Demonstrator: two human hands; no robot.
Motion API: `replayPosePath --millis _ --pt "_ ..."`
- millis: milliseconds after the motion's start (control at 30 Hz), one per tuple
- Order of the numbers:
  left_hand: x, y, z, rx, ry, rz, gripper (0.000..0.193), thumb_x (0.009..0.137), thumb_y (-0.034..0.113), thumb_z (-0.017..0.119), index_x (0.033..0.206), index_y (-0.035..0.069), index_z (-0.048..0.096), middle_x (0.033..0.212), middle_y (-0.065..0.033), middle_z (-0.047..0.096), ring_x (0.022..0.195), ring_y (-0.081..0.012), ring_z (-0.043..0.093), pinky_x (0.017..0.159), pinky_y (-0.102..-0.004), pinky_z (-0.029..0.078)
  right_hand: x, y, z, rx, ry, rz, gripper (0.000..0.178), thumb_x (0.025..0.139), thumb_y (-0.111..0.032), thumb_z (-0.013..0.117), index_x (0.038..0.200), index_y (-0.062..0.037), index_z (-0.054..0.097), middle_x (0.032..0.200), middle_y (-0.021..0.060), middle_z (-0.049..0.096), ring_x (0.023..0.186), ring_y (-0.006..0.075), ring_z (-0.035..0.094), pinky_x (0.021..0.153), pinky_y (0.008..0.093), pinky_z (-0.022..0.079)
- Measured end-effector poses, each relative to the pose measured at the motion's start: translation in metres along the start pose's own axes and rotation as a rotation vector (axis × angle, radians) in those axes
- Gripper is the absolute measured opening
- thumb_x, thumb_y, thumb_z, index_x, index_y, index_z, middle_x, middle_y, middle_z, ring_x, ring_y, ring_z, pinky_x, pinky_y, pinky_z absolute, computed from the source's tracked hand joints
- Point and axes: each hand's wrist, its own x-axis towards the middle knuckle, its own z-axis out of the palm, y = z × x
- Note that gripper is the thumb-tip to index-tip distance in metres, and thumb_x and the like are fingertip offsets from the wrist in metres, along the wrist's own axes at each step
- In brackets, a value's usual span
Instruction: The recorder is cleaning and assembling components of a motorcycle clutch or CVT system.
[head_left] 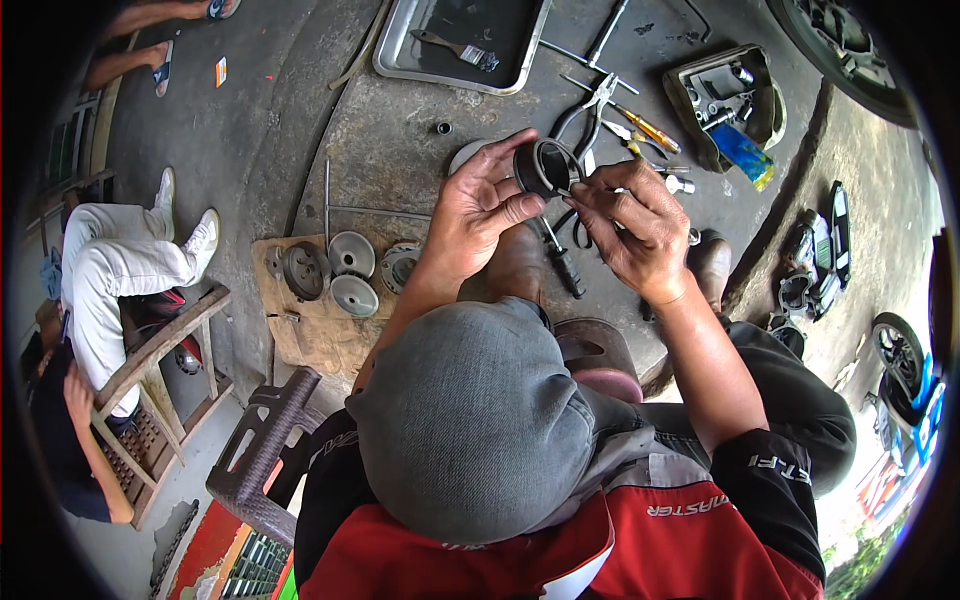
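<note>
My left hand (478,215) holds a dark, short, hollow round metal part (530,172) from its left side, fingers behind and thumb along the lower edge. A lighter rim circles the part's right-hand opening. From the right, my right hand (632,218) brings pinched fingertips to that rim. A small thin bit shows at its fingertips, too little to name. Just beyond the hands lie pliers with dark handles (598,98). A black-handled screwdriver (568,268) lies on the floor below them.
Left, brown cardboard (310,345) bears round metal parts, including a silver cup (354,296). A metal tray (383,50) holds a paintbrush (450,46). A socket container (690,130) stands far right, near a wheel (850,50). A seated person's legs (120,255) show beside a wooden bench (160,375).
</note>
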Motion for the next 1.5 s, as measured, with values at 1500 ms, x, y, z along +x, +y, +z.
replayPosePath --millis 1500 --pt "-0.088 -0.058 -0.053 0.342 0.504 -0.115 0.035 0.091 -0.005 0.074 0.125 -0.007 0.067 0.110 -0.0131 0.075 0.097 -0.0162 0.071 0.089 -0.0285 0.059 -0.089 -0.010 0.085 0.518 -0.201 0.737 0.035 0.084 -0.001 0.082 0.116 0.0035 0.069 0.102 0.0106 0.070 0.095 0.0174 0.073 0.087 0.0317 0.062"
